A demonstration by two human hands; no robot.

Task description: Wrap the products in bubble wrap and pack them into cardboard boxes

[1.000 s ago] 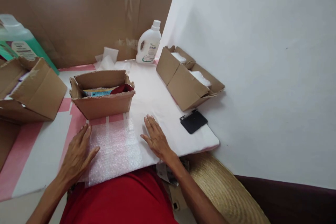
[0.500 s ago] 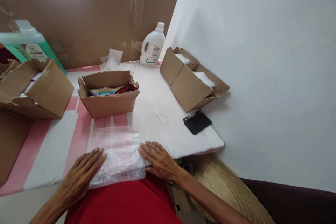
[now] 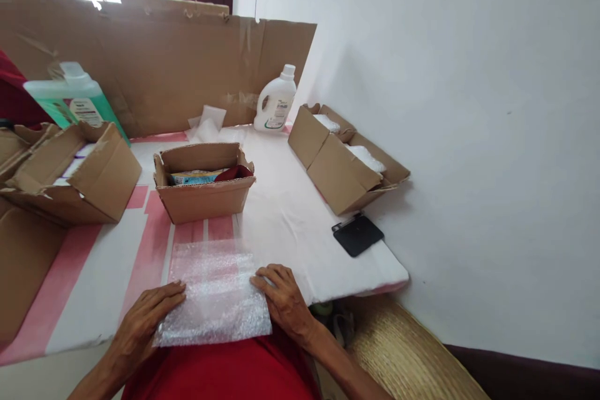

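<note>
A clear bubble wrap sheet (image 3: 215,300) lies flat at the front edge of the table, its near edge reaching my red clothing. My left hand (image 3: 147,319) holds its left side, with fingertips on top and the thumb hidden. On the opposite side, my right hand (image 3: 284,300) grips the right edge with bent fingers. Just beyond the sheet stands an open cardboard box (image 3: 206,203) with a blue-and-yellow packet (image 3: 194,179) and something dark red inside.
At the left are a cardboard box (image 3: 105,178) with white items and a green liquid jug (image 3: 75,103). A white bottle (image 3: 276,103) stands at the back. To the right, a two-part cardboard box (image 3: 337,178) holds bubble-wrapped items, near a flat black object (image 3: 359,236).
My view has tilted up slightly, so the table sits lower in the picture. The fingers of my right hand have bent more at the sheet's edge. The sheet stays between my hands.
</note>
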